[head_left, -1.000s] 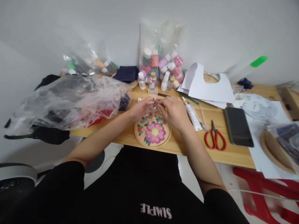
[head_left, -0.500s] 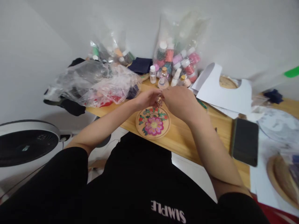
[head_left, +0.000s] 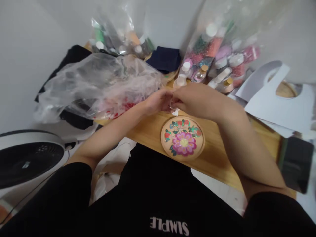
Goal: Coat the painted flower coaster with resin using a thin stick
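My left hand (head_left: 160, 100) and my right hand (head_left: 195, 100) meet above the far side of the wooden table (head_left: 148, 131). Both are closed, fingertips together around a small clear thing with a whitish end (head_left: 174, 112); the fingers hide most of it, so its kind cannot be made out. Just in front of the hands lies a round wooden disc (head_left: 184, 138) painted with a pink flower, red blooms and green leaves. Beyond my fingers stands a small clear cup (head_left: 180, 81), partly covered by my right hand.
Crumpled clear plastic bags (head_left: 103, 82) spread on the left. Bagged jars of coloured grains (head_left: 222, 49) lean on the wall, with small bottles (head_left: 200, 73) before them. White cut paper (head_left: 291, 102) and a dark phone (head_left: 296, 161) lie right. A fan (head_left: 27, 158) stands at left.
The camera view has turned left and closer, so the table things appear farther right. My hands stay together, and the small clear thing is now more hidden between them.
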